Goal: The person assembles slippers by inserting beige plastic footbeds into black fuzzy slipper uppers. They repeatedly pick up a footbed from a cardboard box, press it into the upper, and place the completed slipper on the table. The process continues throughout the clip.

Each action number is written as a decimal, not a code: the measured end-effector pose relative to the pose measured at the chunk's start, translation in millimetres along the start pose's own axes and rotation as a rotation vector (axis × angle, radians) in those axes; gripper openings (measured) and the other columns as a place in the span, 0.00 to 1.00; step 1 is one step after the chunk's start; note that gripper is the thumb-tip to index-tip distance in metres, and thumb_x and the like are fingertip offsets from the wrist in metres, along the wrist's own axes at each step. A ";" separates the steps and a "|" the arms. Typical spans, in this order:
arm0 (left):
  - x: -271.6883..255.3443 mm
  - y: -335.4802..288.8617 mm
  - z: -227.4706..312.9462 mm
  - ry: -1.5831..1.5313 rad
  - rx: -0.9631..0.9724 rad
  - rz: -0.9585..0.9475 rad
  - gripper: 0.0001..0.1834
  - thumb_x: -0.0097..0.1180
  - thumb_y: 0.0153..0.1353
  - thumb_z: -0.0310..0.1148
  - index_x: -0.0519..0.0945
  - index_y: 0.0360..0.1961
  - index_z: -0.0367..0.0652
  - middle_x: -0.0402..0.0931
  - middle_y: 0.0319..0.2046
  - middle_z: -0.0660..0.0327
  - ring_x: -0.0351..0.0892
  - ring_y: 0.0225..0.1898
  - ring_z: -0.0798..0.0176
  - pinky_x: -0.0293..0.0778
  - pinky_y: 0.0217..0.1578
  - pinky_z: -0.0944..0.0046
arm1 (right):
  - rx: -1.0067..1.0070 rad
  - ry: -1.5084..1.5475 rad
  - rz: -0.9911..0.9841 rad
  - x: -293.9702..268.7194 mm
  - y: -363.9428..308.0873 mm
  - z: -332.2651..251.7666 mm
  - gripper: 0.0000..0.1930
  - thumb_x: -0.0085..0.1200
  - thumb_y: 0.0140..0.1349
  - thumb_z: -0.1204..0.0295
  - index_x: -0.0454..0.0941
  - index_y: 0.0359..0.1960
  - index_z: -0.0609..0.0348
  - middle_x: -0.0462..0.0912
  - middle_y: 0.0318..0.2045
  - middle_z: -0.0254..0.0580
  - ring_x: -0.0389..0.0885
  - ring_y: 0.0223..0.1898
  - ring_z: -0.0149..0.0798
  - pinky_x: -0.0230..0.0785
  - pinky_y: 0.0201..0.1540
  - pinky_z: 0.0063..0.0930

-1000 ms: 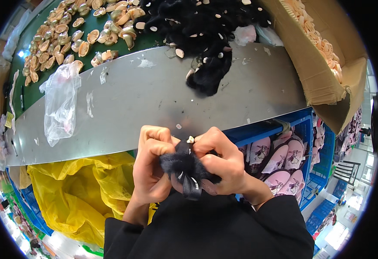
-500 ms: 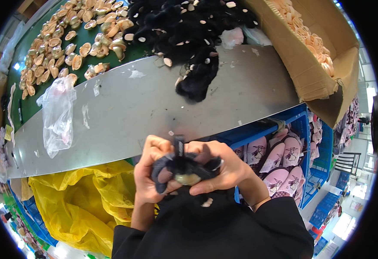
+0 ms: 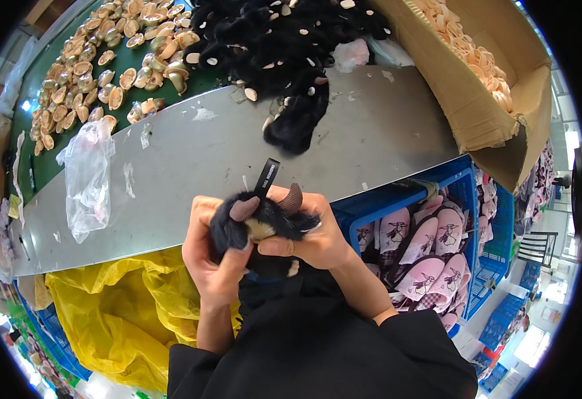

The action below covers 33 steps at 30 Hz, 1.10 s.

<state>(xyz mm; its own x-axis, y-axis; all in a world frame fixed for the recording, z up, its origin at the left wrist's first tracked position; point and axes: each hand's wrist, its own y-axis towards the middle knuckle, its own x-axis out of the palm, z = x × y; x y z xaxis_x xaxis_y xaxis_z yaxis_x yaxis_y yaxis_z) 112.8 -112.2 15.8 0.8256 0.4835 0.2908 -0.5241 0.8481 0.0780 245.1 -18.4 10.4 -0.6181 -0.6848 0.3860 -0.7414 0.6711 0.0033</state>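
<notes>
Both hands hold a small black plush toy (image 3: 281, 219) in front of my body, at the near edge of the metal table. Two brown ribbed horns (image 3: 293, 198) and a black ribbon loop (image 3: 266, 177) stick up from it. Between the thumbs shows a pale, gold-tinted hard piece (image 3: 260, 229), partly covered by black fur. My left hand (image 3: 211, 256) is closed round the toy's left side, thumb pressing below the pale piece. My right hand (image 3: 321, 236) grips the other side, its thumb lying on that piece's lower edge. The fingers behind the toy are hidden.
Beyond the metal table top (image 3: 191, 166) lie gold-and-peach half shells (image 3: 115, 98) and a heap of black plush pieces (image 3: 251, 36). A cardboard box (image 3: 467, 116) holds peach-coloured parts. Nearby are a blue crate (image 3: 364, 216) of pink slippers (image 3: 424, 279), a yellow bag (image 3: 125, 312) and a clear bag (image 3: 88, 179).
My hands have shifted slightly left and up with the toy. The toy has been turned and opened out, so its horns, ribbon loop and pale piece show more plainly.
</notes>
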 end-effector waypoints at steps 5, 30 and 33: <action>-8.8 5.5 10.1 0.040 -0.238 -0.037 0.23 0.77 0.50 0.40 0.76 0.34 0.37 0.69 0.39 0.64 0.68 0.40 0.70 0.64 0.43 0.71 | -0.102 -0.288 -0.072 1.0 -3.8 4.6 0.16 0.73 0.56 0.74 0.73 0.32 0.59 0.69 0.28 0.34 0.66 0.29 0.31 0.61 0.32 0.24; 8.4 -20.4 -13.1 0.576 0.572 0.125 0.16 0.70 0.51 0.25 0.74 0.35 0.33 0.71 0.40 0.53 0.81 0.40 0.52 0.80 0.37 0.58 | -0.840 -0.722 0.293 11.0 -16.6 9.8 0.18 0.65 0.39 0.80 0.81 0.37 0.60 0.81 0.36 0.45 0.80 0.30 0.43 0.76 0.32 0.31; 11.0 -27.3 -20.6 0.512 0.390 0.239 0.15 0.66 0.57 0.34 0.77 0.41 0.38 0.73 0.38 0.58 0.78 0.40 0.61 0.76 0.40 0.63 | -0.844 -0.807 0.275 12.8 -21.5 9.1 0.19 0.63 0.38 0.77 0.82 0.37 0.60 0.81 0.38 0.43 0.77 0.33 0.45 0.76 0.35 0.34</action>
<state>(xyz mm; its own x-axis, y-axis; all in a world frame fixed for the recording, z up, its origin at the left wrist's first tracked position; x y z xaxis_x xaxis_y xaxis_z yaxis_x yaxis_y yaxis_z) 140.5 -125.5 -2.8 0.6226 0.7705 -0.1370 -0.6616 0.6117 0.4337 250.7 -44.2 6.9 -0.9381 -0.2676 -0.2201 -0.3402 0.5907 0.7317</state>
